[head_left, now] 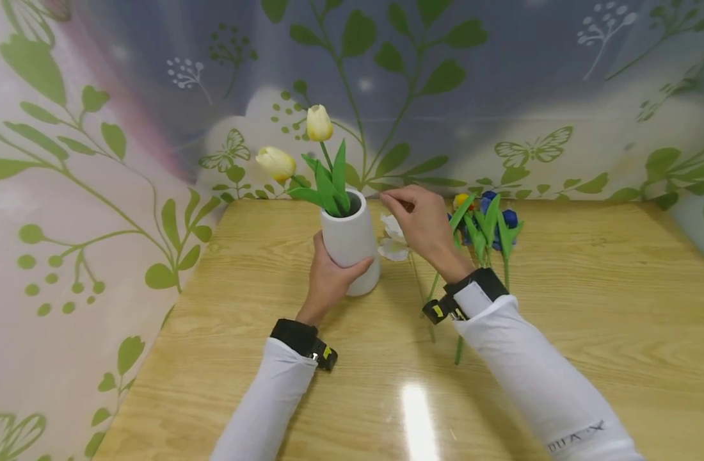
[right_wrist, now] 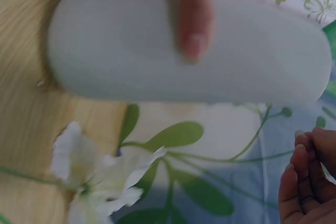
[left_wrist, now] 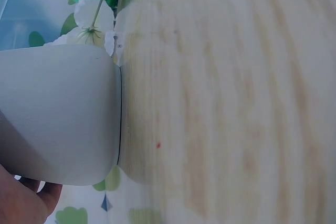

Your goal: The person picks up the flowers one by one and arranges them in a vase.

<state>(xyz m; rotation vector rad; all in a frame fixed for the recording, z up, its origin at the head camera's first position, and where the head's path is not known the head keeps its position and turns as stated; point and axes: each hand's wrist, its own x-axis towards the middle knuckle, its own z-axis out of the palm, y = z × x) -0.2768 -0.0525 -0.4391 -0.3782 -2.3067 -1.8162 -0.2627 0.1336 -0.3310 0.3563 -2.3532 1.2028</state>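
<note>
My left hand (head_left: 333, 275) grips the side of a white vase (head_left: 352, 250), thumb across its front. The vase tilts slightly. Two pale yellow artificial tulips (head_left: 319, 123) with green leaves stand in it, their lower stems hidden inside. To the right of the vase's mouth is my right hand (head_left: 424, 224), raised above the tabletop. Its fingers (right_wrist: 303, 177) are curled with the tips gathered near the thumb, and nothing shows between them. Below that hand lies a white artificial flower (head_left: 393, 240), partly covered by it in the head view.
Blue artificial flowers (head_left: 504, 218), a yellow-orange bloom (head_left: 461, 202) and green leaves and stems lie right of the right hand, partly behind the forearm. A wooden table (head_left: 242, 269) supports everything. Leaf-printed cloth (head_left: 386, 83) hangs along the back and left side.
</note>
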